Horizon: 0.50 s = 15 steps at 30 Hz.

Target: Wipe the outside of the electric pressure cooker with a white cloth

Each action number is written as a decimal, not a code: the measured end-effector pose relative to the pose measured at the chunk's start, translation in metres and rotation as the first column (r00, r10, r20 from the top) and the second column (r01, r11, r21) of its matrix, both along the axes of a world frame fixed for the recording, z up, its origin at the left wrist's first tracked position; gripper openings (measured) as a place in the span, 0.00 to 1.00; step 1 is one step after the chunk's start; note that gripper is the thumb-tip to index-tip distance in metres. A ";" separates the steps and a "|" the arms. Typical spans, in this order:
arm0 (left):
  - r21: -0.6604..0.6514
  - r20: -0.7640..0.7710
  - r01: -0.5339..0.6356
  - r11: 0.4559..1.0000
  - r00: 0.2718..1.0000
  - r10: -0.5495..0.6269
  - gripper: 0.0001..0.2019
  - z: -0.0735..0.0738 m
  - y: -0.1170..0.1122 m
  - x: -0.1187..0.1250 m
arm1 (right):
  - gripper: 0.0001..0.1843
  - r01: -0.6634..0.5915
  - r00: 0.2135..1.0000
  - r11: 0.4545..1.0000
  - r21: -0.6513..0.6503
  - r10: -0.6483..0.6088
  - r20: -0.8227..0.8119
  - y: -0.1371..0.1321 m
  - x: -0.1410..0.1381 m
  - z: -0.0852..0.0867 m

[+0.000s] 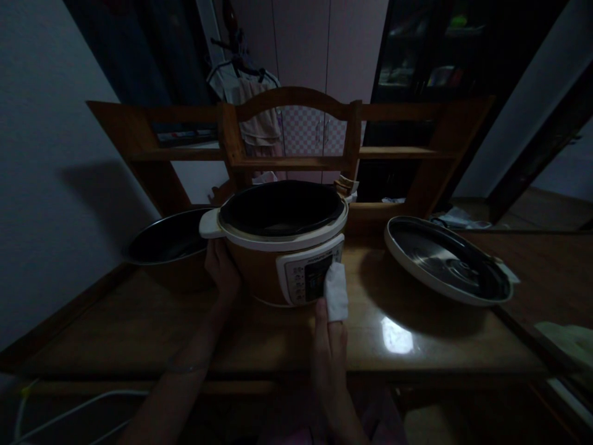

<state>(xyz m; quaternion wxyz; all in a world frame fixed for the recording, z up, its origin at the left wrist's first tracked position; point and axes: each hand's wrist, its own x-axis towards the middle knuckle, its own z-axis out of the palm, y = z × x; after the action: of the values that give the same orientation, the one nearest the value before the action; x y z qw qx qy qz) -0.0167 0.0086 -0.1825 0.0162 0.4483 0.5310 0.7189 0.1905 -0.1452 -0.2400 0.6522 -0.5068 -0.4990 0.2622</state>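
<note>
A gold and white electric pressure cooker (259, 272) stands lidless on the desk, its dark round opening facing up. My left hand (223, 272) grips its left side just under the white handle (211, 224), with the fingers partly hidden. In my right hand (330, 349) is a folded white cloth (336, 293), draped over the fingertips. The cloth touches the right part of the front control panel (303, 277), covering some of its dark display. Behind my left hand sits a dark inner pot (162, 247). The round cooker lid (438, 259) lies at the right, its metal underside up.
The wooden desk (370, 346) has a low wooden shelf (291, 163) along its back. A white wall (50, 173) borders the left. White cables (92, 402) hang below the desk's front edge, and pale cloth (567, 343) lies at far right.
</note>
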 end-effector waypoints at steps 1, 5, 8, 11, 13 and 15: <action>0.004 -0.001 -0.001 1.000 1.000 0.001 0.20 0.000 0.000 0.000 | 0.35 -0.016 1.000 1.000 0.005 0.016 0.027 -0.004 -0.005 -0.009; 0.023 0.001 0.014 1.000 1.000 -0.015 0.19 0.000 -0.001 0.000 | 0.29 -0.073 0.987 0.997 -0.034 0.077 0.141 -0.020 -0.020 -0.040; 0.025 -0.005 0.007 1.000 1.000 -0.006 0.19 0.000 -0.001 0.000 | 0.27 -0.095 0.977 0.994 -0.044 0.102 0.189 -0.027 -0.025 -0.053; -0.001 -0.019 -0.014 1.000 1.000 0.014 0.19 0.000 -0.001 0.001 | 0.26 -0.107 0.972 0.993 -0.051 0.116 0.206 -0.033 -0.028 -0.052; -0.035 -0.025 -0.026 0.999 0.999 0.025 0.20 0.000 -0.002 0.001 | 0.24 -0.131 0.970 0.990 -0.053 0.139 0.199 -0.039 -0.032 -0.045; -0.082 -0.037 -0.027 0.996 0.999 0.024 0.21 0.000 -0.002 0.000 | 0.24 -0.176 0.973 0.982 -0.070 0.184 0.137 -0.047 -0.038 -0.034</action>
<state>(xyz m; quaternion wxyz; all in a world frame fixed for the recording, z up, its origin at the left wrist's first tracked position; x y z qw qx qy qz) -0.0164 0.0061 -0.1822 0.0160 0.4534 0.5659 0.6884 0.1523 -0.1926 -0.2741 0.5736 -0.4955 -0.5804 0.2976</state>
